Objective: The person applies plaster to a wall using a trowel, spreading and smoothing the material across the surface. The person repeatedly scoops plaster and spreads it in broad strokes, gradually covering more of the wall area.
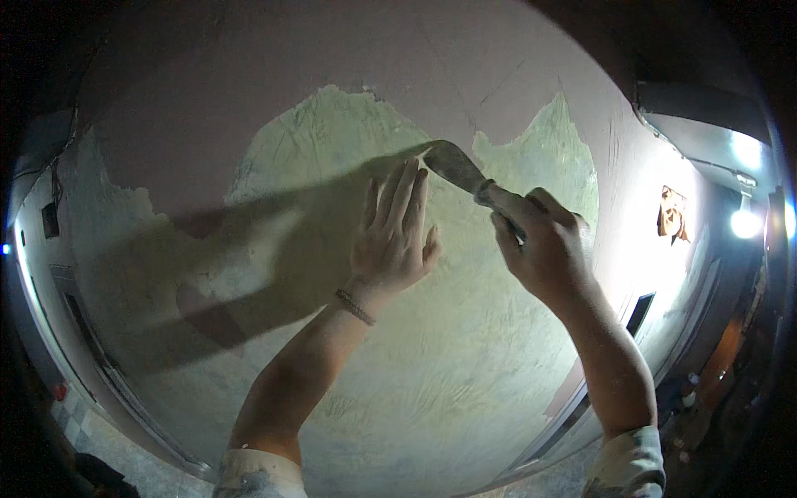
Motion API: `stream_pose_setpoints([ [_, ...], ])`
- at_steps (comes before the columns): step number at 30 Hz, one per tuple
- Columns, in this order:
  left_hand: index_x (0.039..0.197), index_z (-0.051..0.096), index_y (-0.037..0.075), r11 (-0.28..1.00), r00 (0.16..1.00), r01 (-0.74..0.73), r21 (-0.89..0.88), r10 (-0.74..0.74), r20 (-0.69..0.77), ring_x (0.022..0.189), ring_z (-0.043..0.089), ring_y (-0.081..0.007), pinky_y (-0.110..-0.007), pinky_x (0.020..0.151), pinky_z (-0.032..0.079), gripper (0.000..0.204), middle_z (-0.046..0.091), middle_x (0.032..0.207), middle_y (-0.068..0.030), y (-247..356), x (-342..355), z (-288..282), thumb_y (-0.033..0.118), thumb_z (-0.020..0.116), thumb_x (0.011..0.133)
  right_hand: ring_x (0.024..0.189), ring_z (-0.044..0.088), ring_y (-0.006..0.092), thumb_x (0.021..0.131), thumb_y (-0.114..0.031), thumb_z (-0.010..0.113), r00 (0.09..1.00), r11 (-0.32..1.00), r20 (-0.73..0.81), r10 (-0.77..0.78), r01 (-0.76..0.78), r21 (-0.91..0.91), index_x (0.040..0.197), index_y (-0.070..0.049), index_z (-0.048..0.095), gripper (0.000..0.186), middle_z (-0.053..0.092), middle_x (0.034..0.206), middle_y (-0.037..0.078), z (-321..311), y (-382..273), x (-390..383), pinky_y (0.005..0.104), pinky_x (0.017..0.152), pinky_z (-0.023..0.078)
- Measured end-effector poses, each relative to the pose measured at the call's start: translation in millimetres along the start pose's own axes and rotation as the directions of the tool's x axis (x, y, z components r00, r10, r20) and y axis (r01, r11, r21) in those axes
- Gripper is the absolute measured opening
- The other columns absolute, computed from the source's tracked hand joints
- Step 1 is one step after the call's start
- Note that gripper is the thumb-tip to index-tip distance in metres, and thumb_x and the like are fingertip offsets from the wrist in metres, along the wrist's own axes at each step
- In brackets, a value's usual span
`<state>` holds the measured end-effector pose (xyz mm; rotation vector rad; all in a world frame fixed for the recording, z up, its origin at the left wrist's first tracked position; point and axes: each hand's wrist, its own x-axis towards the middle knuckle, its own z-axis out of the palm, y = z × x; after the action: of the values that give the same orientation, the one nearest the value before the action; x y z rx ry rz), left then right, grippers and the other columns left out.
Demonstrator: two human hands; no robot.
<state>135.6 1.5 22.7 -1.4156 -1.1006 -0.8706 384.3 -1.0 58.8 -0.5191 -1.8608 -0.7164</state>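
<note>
In front of me stands a wall with a mauve paint layer (357, 50) above a large bare pale-green patch (398, 357) with ragged edges. My right hand (544, 236) is closed round the handle of a scraper (455, 166) with a dark, broad blade. The blade's tip meets the wall near the edge of the mauve layer. Just left of the tip, my left hand (394, 228) lies flat on the green patch, fingers stretched upward, holding nothing. A beaded bracelet (355, 307) circles that wrist.
A lit bulb (745, 222) hangs at the far right and throws arm shadows leftward across the wall. A torn brown picture (672, 214) is on the bright side wall. Tiled floor (83, 427) shows at lower left.
</note>
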Motion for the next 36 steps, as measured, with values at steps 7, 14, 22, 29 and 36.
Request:
stream_pose_setpoints([
  [7, 0.165, 0.021, -0.004, 0.998, 1.000, 0.002, -0.067, -0.003, -0.019, 0.161, 0.023, -0.0382, -0.060, 0.131, 0.019, 0.084, 0.024, 0.171, -0.0249, -0.3, 1.6, 2.8, 0.035, 0.056, 0.100, 0.062, 0.069, 0.0191, 0.094, -0.012, 0.077, 0.996, 0.997, -0.045, -0.072, 0.073, 0.027, 0.125, -0.009, 0.076, 0.031, 0.070, 0.086, 0.009, -0.4, -9.1, 22.3, 0.0350, 0.058, 0.058],
  [14, 0.164, 0.021, -0.007, 0.999, 0.999, -0.018, -0.035, 0.017, -0.041, 0.161, 0.023, -0.0385, -0.060, 0.130, 0.022, 0.085, 0.023, 0.172, -0.0252, -1.8, 0.7, 2.6, 0.035, 0.056, 0.099, 0.063, 0.069, 0.0229, 0.098, -0.018, 0.070, 0.989, 0.994, 0.097, 0.108, -0.109, 0.005, 0.126, -0.019, 0.074, 0.029, 0.068, 0.085, 0.009, 1.1, -2.6, 14.7, 0.0389, 0.059, 0.057],
  [22, 0.164, 0.020, -0.007, 0.999, 0.999, -0.013, -0.045, 0.011, -0.037, 0.161, 0.023, -0.0382, -0.061, 0.130, 0.021, 0.089, 0.023, 0.172, -0.0255, -1.4, 0.2, 2.1, 0.034, 0.061, 0.096, 0.062, 0.069, 0.0213, 0.099, -0.019, 0.070, 0.988, 0.992, 0.083, 0.127, -0.128, 0.006, 0.121, -0.017, 0.077, 0.024, 0.068, 0.084, 0.006, 3.5, -3.4, 16.4, 0.0374, 0.057, 0.057],
  [29, 0.166, 0.017, -0.004, 0.996, 0.998, -0.017, -0.086, 0.011, -0.069, 0.162, 0.021, -0.0368, -0.060, 0.130, 0.022, 0.089, 0.021, 0.173, -0.0245, -3.6, -1.6, 3.8, 0.032, 0.060, 0.097, 0.058, 0.065, 0.0208, 0.099, -0.019, 0.070, 0.999, 0.999, -0.036, -0.016, 0.017, 0.028, 0.122, -0.015, 0.076, 0.024, 0.066, 0.080, 0.007, -1.4, -15.0, 31.4, 0.0383, 0.054, 0.056],
  [36, 0.167, 0.014, -0.003, 0.992, 0.997, -0.004, -0.125, -0.007, -0.082, 0.162, 0.020, -0.0371, -0.061, 0.130, 0.021, 0.090, 0.020, 0.173, -0.0243, -2.7, -1.6, 4.4, 0.029, 0.060, 0.096, 0.061, 0.069, 0.0225, 0.096, -0.015, 0.072, 0.992, 0.995, -0.091, -0.083, 0.088, 0.047, 0.121, -0.014, 0.076, 0.025, 0.067, 0.082, 0.009, 7.0, -5.5, 27.5, 0.0379, 0.056, 0.056],
])
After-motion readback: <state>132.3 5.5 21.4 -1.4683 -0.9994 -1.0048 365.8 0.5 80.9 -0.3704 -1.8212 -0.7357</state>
